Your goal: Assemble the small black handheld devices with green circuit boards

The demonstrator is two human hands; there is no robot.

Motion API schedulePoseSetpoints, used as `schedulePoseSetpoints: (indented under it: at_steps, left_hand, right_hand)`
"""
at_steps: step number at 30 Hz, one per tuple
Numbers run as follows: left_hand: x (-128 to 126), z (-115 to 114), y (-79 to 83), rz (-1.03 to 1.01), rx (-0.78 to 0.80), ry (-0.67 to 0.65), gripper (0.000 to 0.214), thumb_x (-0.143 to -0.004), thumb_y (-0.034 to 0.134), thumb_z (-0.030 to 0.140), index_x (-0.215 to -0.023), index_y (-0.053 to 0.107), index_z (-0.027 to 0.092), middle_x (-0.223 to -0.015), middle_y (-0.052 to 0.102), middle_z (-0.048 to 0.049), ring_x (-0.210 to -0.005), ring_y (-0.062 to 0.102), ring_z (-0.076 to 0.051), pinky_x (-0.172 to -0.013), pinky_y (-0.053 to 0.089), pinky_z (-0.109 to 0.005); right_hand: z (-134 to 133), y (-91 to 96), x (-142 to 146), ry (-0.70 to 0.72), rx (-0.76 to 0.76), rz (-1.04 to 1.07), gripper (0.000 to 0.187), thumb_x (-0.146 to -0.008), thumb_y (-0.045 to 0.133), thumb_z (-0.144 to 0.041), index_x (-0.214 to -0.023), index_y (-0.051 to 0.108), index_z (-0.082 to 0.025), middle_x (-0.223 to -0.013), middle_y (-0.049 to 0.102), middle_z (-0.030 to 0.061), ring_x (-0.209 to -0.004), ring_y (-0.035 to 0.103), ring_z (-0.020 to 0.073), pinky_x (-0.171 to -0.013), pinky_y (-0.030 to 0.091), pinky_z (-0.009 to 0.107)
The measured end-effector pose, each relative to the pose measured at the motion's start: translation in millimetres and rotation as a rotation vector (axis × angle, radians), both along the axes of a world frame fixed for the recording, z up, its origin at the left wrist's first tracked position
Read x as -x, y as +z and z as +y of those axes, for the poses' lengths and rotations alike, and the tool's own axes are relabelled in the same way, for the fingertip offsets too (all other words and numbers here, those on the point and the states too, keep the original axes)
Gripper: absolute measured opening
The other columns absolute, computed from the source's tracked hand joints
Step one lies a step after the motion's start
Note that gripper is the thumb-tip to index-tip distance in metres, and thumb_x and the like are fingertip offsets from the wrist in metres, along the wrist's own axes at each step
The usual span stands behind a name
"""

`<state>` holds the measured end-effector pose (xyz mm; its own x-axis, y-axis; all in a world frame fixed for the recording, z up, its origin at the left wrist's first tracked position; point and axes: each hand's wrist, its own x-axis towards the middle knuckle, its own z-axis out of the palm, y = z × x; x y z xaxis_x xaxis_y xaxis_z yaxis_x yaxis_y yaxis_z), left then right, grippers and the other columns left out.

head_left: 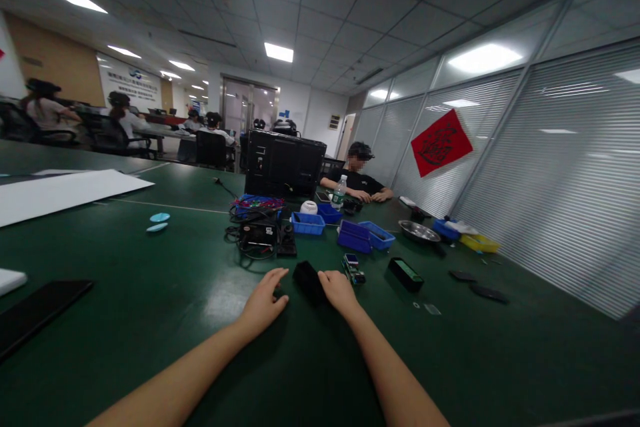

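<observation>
A black box-shaped case (pixel 309 282) lies on the green table in front of me. My right hand (pixel 338 289) grips its right side, with the fingers partly hidden behind it. To its left, my left hand (pixel 266 298) is held a little apart from the case, fingers stretched and thumb separate, holding nothing. A small circuit board with a screen (pixel 353 269) lies just beyond my right hand. Farther right is a second black case (pixel 405 274) with a green panel in its top. A small clear plastic piece (pixel 432 309) lies near it.
Beyond my hands are a black power unit with cables (pixel 259 233), blue bins (pixel 355 236), a white ball (pixel 309 207) and a water bottle (pixel 339 192). A metal bowl (pixel 419 231) stands right. A monitor (pixel 284 163) and a seated person (pixel 357 177) are across the table.
</observation>
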<state>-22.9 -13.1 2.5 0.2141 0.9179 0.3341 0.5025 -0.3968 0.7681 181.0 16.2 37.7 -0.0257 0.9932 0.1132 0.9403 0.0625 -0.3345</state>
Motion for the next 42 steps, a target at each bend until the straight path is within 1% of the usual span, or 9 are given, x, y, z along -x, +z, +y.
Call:
schedulePoseSetpoints:
  at_steps: [4,9,12,15,19,24,31,37,42]
  left_hand:
    - [-2.6,2.6,-0.3,0.084,-0.107,0.04,0.069,-0.065,0.056,0.021,-0.13,0.033,0.024,-0.136,0.035,-0.0041,-0.122,0.035,-0.021,-0.101,0.031,-0.037]
    - [-6.4,7.4,-3.2,0.154,-0.104,-0.043,0.088,-0.058,0.067,0.033,-0.134,0.023,0.023,-0.14,0.027,-0.0072,-0.127,0.027,-0.023,-0.105,0.024,-0.038]
    - [-5.8,6.2,-2.5,0.189,-0.075,-0.066,0.086,-0.057,0.068,0.041,-0.132,0.029,0.024,-0.14,0.027,-0.008,-0.126,0.028,-0.025,-0.104,0.025,-0.04]
    - [-4.1,1.8,0.1,0.216,-0.058,-0.066,0.079,-0.058,0.067,0.047,-0.128,0.037,0.027,-0.142,0.02,-0.0076,-0.126,0.027,-0.027,-0.103,0.026,-0.042]
    - [-3.1,-3.8,3.6,0.224,-0.073,-0.091,0.07,-0.059,0.067,0.046,-0.123,0.043,0.028,-0.144,0.014,-0.0068,-0.126,0.028,-0.029,-0.102,0.028,-0.042]
    - [-3.9,-5.6,6.2,0.223,-0.072,-0.078,0.05,-0.065,0.064,0.04,-0.112,0.054,0.026,-0.141,0.021,-0.0065,-0.123,0.032,-0.028,-0.101,0.029,-0.041]
    - [-4.6,-5.3,4.6,0.228,-0.091,-0.065,0.043,-0.065,0.064,0.034,-0.108,0.056,0.027,-0.138,0.03,-0.0062,-0.122,0.035,-0.026,-0.101,0.029,-0.04]
    - [-4.2,-5.3,6.9,0.232,-0.081,-0.07,0.042,-0.066,0.063,0.033,-0.107,0.057,0.026,-0.137,0.03,-0.0062,-0.122,0.034,-0.025,-0.101,0.029,-0.04]
    - [-4.0,-4.9,6.2,0.231,-0.085,-0.073,0.042,-0.067,0.062,0.034,-0.107,0.056,0.027,-0.137,0.03,-0.0055,-0.122,0.034,-0.025,-0.101,0.029,-0.04]
  right_hand:
    - [-7.5,0.8,9.6,0.072,0.012,-0.007,0.039,-0.086,0.033,-0.032,-0.068,0.064,-0.018,-0.072,0.065,0.0061,-0.063,0.055,0.0147,-0.055,0.028,0.022]
    - [-11.6,0.7,16.2,0.272,-0.051,0.057,0.034,-0.085,0.036,-0.031,-0.073,0.065,-0.018,-0.076,0.065,0.0031,-0.068,0.054,0.0124,-0.061,0.032,0.02]
    - [-8.5,8.1,2.2,0.152,-0.181,0.075,0.034,-0.085,0.034,-0.033,-0.081,0.065,-0.02,-0.086,0.064,0.0041,-0.078,0.055,0.0141,-0.067,0.035,0.021]
    - [-2.0,18.6,-26.7,-0.131,-0.285,0.048,0.037,-0.087,0.028,-0.033,-0.091,0.063,-0.021,-0.096,0.061,0.0054,-0.085,0.054,0.0154,-0.069,0.037,0.023]
    - [8.4,20.1,-60.8,-0.417,-0.225,-0.063,0.044,-0.086,0.027,-0.042,-0.1,0.061,-0.018,-0.103,0.057,0.0115,-0.095,0.052,0.0226,-0.068,0.04,0.028]
    - [17.2,2.7,-67.1,-0.412,-0.009,-0.168,0.047,-0.081,0.036,-0.048,-0.095,0.061,-0.011,-0.101,0.056,0.0172,-0.094,0.053,0.0287,-0.069,0.043,0.034]
    - [14.3,-1.5,-54.7,-0.348,-0.113,-0.213,0.042,-0.075,0.05,-0.045,-0.104,0.052,-0.015,-0.107,0.051,0.015,-0.1,0.048,0.0265,-0.073,0.041,0.033]
    - [13.5,3.3,-51.5,-0.325,-0.141,-0.139,0.051,-0.08,0.034,-0.055,-0.107,0.051,-0.015,-0.108,0.052,0.0148,-0.1,0.048,0.0265,-0.073,0.041,0.034]
    - [14.6,3.5,-48.2,-0.291,-0.007,-0.128,0.054,-0.081,0.03,-0.055,-0.102,0.057,-0.014,-0.106,0.055,0.0161,-0.098,0.051,0.0277,-0.071,0.042,0.034]
